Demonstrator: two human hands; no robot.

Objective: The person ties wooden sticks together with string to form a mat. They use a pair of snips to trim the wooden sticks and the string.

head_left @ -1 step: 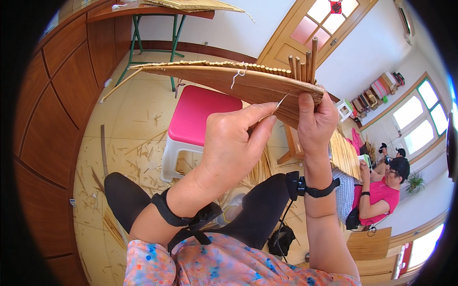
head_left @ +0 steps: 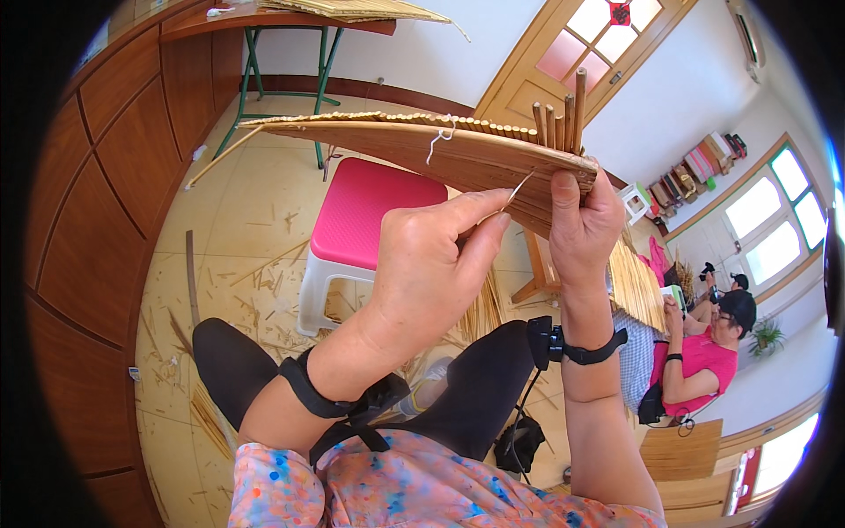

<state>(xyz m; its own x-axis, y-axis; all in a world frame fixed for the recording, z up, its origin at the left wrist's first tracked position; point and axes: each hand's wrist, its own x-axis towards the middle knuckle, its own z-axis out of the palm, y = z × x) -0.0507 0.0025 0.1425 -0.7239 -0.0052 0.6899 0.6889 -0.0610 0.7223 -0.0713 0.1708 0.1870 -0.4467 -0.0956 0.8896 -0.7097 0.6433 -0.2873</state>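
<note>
Nothing visibly moved since the earlier frame: stalk panel [head_left: 458, 157], one, held up before me, both hands on the same grips, the work at the same point.
Left hand [head_left: 431, 251]: closed in a pinch of thumb and forefinger on one thin pale sliver [head_left: 521, 187], needle or splinter, I cannot tell which; its tip points up at the panel's underside, contact unclear. Right hand [head_left: 583, 231]: clamped on the panel's right end, thumb on the near face. Panel: tilted, above and beyond my knees, stalk ends lined along its top edge; several taller sticks [head_left: 579, 110] upright near my right hand; one white thread [head_left: 430, 148] hanging from the edge. Beneath: pink-topped stool [head_left: 374, 211]; cut scraps [head_left: 264, 283] scattered over the floor [head_left: 229, 231].
</note>
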